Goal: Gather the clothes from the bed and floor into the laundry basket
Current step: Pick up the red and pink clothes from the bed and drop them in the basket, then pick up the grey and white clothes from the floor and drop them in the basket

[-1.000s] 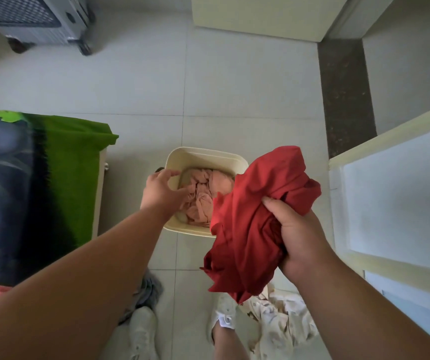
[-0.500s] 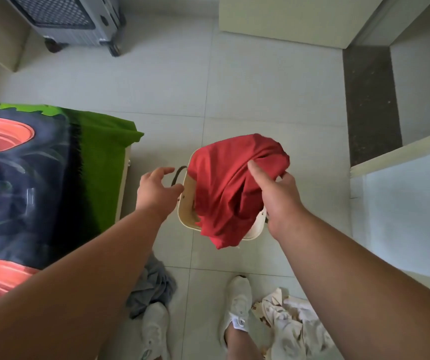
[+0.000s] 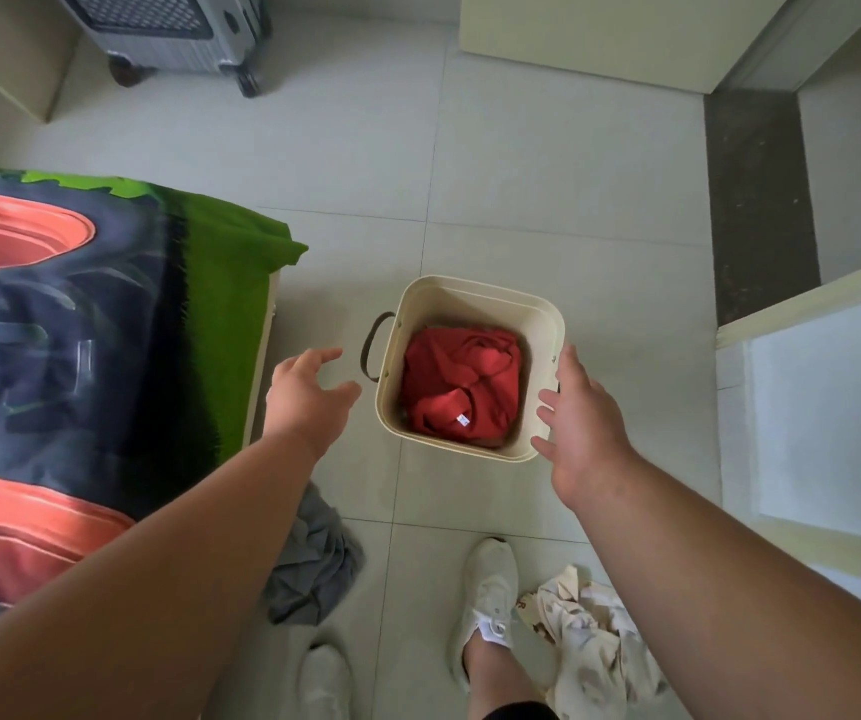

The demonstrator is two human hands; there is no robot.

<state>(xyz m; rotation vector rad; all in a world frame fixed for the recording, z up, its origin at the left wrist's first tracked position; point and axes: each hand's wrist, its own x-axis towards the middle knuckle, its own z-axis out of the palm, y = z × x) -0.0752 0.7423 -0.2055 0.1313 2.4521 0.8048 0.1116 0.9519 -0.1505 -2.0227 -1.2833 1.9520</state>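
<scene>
A cream laundry basket (image 3: 470, 296) with a dark side handle stands on the tiled floor. A red garment (image 3: 462, 387) lies bunched inside it, covering what is beneath. My left hand (image 3: 303, 394) hovers open just left of the handle, holding nothing. My right hand (image 3: 581, 423) is open beside the basket's right wall, fingers spread. A grey garment (image 3: 311, 561) lies crumpled on the floor by the bed. A cream patterned garment (image 3: 597, 636) lies on the floor near my right foot.
The bed (image 3: 80, 356) with a green, black and orange cover fills the left side. My white shoes (image 3: 488, 589) stand below the basket. A grey wheeled appliance (image 3: 168, 28) is at the back left, a cream cabinet (image 3: 599, 33) behind, and a white panel (image 3: 828, 407) on the right.
My right hand carried the red garment over the basket and let it go; it now lies inside. Both hands are empty and drawn back to the basket's sides.
</scene>
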